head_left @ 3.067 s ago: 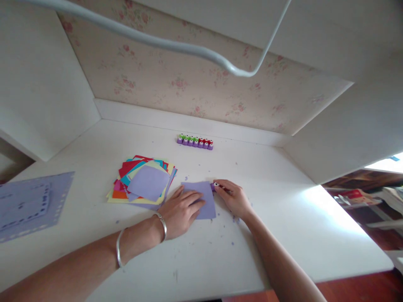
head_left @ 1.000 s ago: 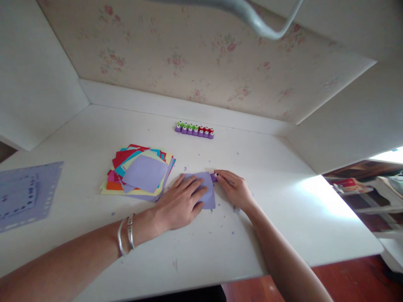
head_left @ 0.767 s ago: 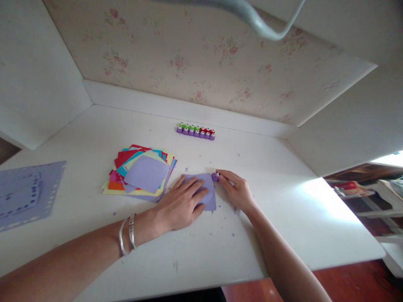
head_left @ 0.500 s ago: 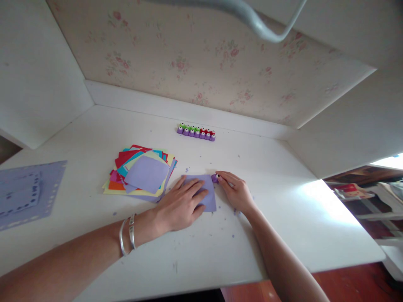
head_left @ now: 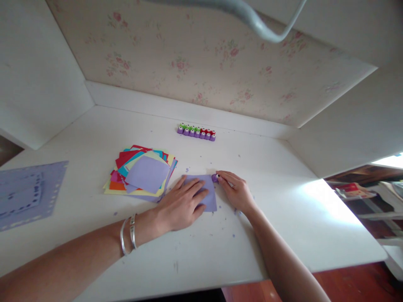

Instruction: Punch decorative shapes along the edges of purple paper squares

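Note:
A square sheet of purple paper (head_left: 210,197) lies on the white desk in front of me. My left hand (head_left: 182,203) rests flat across its left part with fingers spread, covering some of it. At the sheet's upper right corner sits a small purple craft punch (head_left: 215,178). My right hand (head_left: 235,189) grips this punch between thumb and fingers, partly hiding it. Whether the paper's corner is inside the punch's slot I cannot tell. Small purple paper bits (head_left: 233,235) are scattered around the sheet and under my right wrist.
Left of my hands is a stack of coloured paper (head_left: 147,174). Larger purple sheets with punched edges (head_left: 56,191) lie at the far left. Several green, red and purple punches (head_left: 197,134) stand in rows near the back wall. The desk's front edge (head_left: 252,282) is close to me.
Almost nothing differs. Both hands, the purple sheet and the punch keep their places; the whole view has shifted very slightly.

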`<state>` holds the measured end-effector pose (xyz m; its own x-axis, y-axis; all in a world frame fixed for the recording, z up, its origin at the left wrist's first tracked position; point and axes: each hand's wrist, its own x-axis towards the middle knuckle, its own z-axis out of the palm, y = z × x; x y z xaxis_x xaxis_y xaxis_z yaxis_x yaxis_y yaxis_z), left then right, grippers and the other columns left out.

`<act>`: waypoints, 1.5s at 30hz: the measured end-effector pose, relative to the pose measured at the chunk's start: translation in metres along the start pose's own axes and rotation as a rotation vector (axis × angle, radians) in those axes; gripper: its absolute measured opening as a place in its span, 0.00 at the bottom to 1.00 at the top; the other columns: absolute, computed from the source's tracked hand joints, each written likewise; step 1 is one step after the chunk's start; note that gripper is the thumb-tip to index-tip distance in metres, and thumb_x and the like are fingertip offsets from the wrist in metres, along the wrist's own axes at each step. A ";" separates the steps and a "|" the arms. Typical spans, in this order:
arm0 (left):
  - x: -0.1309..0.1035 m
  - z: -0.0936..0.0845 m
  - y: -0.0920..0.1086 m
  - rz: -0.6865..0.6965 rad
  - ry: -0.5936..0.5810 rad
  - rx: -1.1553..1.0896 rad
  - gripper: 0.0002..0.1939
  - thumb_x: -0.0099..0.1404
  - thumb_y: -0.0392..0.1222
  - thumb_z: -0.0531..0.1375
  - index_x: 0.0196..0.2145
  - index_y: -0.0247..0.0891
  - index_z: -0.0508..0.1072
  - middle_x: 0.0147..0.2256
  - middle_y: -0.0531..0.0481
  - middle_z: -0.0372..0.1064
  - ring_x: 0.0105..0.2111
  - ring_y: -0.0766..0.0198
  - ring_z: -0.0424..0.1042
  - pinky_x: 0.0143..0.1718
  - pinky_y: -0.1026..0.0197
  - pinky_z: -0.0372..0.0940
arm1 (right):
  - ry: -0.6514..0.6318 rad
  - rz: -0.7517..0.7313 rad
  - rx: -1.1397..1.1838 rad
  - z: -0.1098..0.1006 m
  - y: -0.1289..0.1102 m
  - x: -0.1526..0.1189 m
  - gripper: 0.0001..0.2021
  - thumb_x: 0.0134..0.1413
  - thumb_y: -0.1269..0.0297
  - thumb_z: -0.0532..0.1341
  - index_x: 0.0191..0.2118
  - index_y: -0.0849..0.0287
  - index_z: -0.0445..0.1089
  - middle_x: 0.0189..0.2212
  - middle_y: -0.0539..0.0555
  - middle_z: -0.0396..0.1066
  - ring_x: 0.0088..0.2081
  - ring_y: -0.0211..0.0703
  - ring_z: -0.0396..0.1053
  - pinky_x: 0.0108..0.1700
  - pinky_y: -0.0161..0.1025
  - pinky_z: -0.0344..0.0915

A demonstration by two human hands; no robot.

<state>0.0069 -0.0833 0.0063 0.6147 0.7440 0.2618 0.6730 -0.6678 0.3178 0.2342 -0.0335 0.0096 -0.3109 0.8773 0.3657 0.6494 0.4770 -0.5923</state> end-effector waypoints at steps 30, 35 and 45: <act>0.000 0.001 -0.001 0.011 0.012 -0.007 0.21 0.70 0.49 0.52 0.57 0.39 0.66 0.60 0.41 0.61 0.62 0.51 0.56 0.64 0.42 0.42 | -0.017 -0.084 -0.071 0.000 -0.003 0.000 0.14 0.65 0.61 0.53 0.49 0.52 0.74 0.46 0.55 0.76 0.49 0.46 0.72 0.52 0.46 0.69; 0.000 0.001 -0.001 0.009 0.012 0.001 0.21 0.70 0.49 0.51 0.57 0.40 0.66 0.61 0.41 0.60 0.62 0.52 0.57 0.64 0.43 0.41 | -0.015 -0.094 -0.072 -0.001 -0.002 0.000 0.14 0.65 0.62 0.53 0.48 0.53 0.74 0.46 0.55 0.76 0.48 0.46 0.72 0.52 0.45 0.69; 0.000 -0.003 -0.001 0.007 -0.012 -0.017 0.21 0.70 0.49 0.52 0.57 0.41 0.67 0.60 0.42 0.60 0.61 0.52 0.56 0.65 0.42 0.40 | -0.023 -0.108 -0.086 0.001 0.003 -0.001 0.13 0.65 0.64 0.54 0.49 0.54 0.74 0.46 0.54 0.75 0.48 0.46 0.71 0.52 0.44 0.68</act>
<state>0.0050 -0.0827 0.0084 0.6242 0.7391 0.2533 0.6617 -0.6725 0.3314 0.2356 -0.0328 0.0069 -0.3975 0.8224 0.4070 0.6678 0.5634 -0.4864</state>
